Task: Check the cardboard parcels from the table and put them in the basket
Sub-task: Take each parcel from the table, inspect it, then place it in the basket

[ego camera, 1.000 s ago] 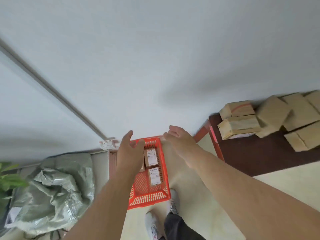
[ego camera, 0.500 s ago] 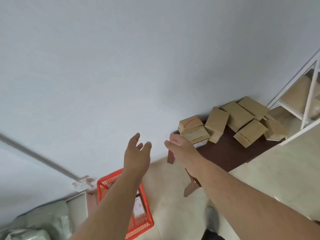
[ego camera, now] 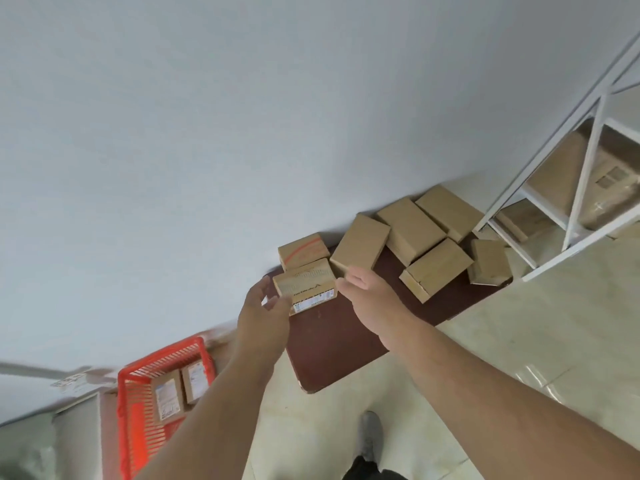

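- The left hand (ego camera: pixel 263 315) reaches to the near left end of a small cardboard parcel (ego camera: pixel 306 284) on the dark brown counter (ego camera: pixel 332 344); its grip is spread, thumb and fingers loosely apart, and the fingertips (ego camera: pixel 277 303) lie at the parcel's lower left corner.
- The right hand (ego camera: pixel 372 297) sits just right of the same parcel, grip also spread, fingers relaxed and pointing towards the parcel's right end; whether they touch it cannot be told.
- That parcel lies between the two grips, with a printed label (ego camera: pixel 313 303) on the face nearest the person.
- Just beyond the grips, a second parcel with red markings (ego camera: pixel 303 249) touches the first.
- Right of the right grip and beyond it, a cluster of plain boxes (ego camera: pixel 415 240) lies crowded together along the wall.
- Below and left of the left grip, a red basket (ego camera: pixel 133 410) stands on the floor, with two labelled parcels (ego camera: pixel 180 389) side by side in it.
- Far right of the grips stands a white shelf frame (ego camera: pixel 585 174).
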The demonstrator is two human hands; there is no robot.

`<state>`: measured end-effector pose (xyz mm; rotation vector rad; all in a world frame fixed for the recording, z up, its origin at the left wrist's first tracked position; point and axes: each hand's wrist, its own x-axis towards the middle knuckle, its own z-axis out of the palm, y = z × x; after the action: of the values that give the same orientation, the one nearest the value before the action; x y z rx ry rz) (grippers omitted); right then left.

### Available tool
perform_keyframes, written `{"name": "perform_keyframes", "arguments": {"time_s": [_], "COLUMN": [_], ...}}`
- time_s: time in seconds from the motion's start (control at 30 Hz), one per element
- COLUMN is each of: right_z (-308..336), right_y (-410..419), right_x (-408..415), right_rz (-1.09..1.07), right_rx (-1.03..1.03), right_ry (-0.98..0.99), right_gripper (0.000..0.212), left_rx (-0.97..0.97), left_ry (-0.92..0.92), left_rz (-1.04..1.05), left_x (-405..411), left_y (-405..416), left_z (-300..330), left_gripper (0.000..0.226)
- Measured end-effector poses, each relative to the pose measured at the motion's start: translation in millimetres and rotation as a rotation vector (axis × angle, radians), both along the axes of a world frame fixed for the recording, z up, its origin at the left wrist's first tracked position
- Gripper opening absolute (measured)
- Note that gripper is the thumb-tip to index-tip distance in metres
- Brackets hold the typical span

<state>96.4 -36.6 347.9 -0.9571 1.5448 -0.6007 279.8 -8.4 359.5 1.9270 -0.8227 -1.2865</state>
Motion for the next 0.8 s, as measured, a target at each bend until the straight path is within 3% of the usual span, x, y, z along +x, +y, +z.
{"name": "perform_keyframes", "arguments": {"time_s": [0.3, 0.47, 0.8], "right_z": [20.4, 26.2, 15.0], "right_y": [11.0, 20.4, 8.5], "right_x": [-47.2, -63.4, -119.7], "right_rz": [-0.051, -0.056, -0.021], "right_rx": [-0.034, -0.055, -0.068], "right_ry": [0.111, 0.190, 0.177], "right_gripper": [0.062, 0.061, 0.061], "left_rx": [-0.092, -0.095, -0.169], "left_ry": [0.056, 0.111, 0.089], "left_rz": [0.047, 0.099, 0.137], "left_x": [-10.4, -12.2, -60.8], "left_y": [-11.6, 1.9, -14.6], "left_z": [-7.7, -22.3, -22.5], "left_gripper": [0.045, 0.032, 0.046]}}
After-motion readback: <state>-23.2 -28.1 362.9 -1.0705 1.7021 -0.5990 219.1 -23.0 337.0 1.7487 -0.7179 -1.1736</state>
